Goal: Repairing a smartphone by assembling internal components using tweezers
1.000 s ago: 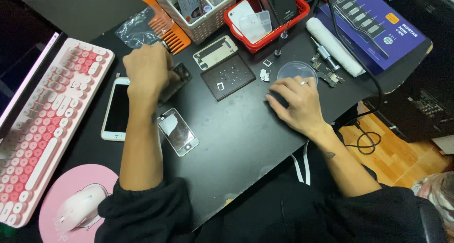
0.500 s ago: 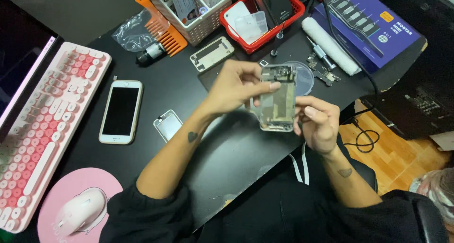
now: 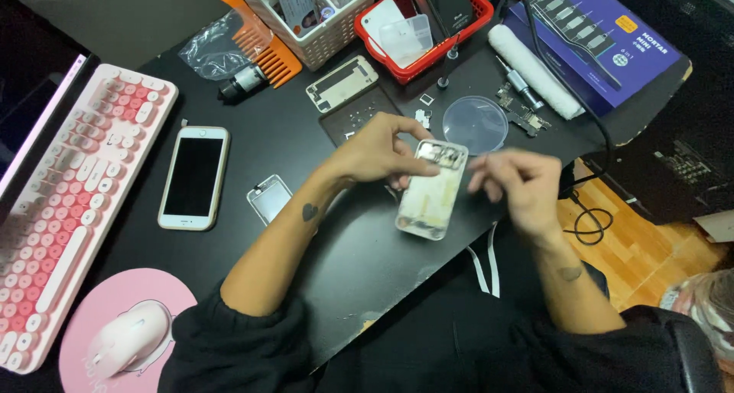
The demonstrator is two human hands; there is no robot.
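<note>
Disassembly judged partly done: left hand (image 3: 378,150) grips the opened phone body (image 3: 430,190) above the black desk (image 3: 359,263) edge (loose parts lie beyond it), right hand (image 3: 514,180) beside it, fingers curled, apparently empty.

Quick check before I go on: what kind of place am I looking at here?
Most likely a phone repair desk: an opened phone shell in the left hand, loose phone parts on the black desk, and a blue screwdriver-set box.
</note>
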